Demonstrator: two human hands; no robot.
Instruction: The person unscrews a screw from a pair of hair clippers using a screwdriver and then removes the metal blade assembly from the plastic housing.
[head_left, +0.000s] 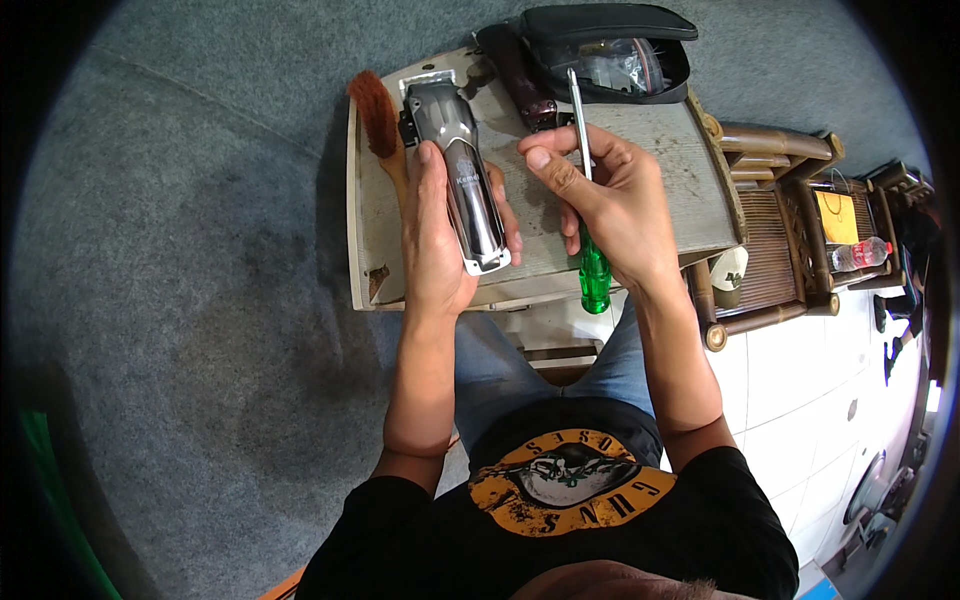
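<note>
A silver and dark grey hair clipper [465, 185] lies along my left hand [432, 250], with the palm and thumb on one side and the fingertips showing on the other. Its blade end points away from me. My right hand [630, 215] holds a screwdriver [594, 275] with a clear green handle, its metal shaft pointing away from me between the fingers. The thumb and index finger of that hand are pinched together; whether something small is between them I cannot make out. Both hands are above a worn wooden table [690, 200].
A reddish-bristled brush [377, 112] lies by the table's left edge. At the back are a dark second clipper [520, 75] and an open black case [610, 25] holding plastic-wrapped items. Bamboo seats [765, 255] to the right bear a cap [729, 272], a yellow bag [837, 217] and a bottle [862, 254].
</note>
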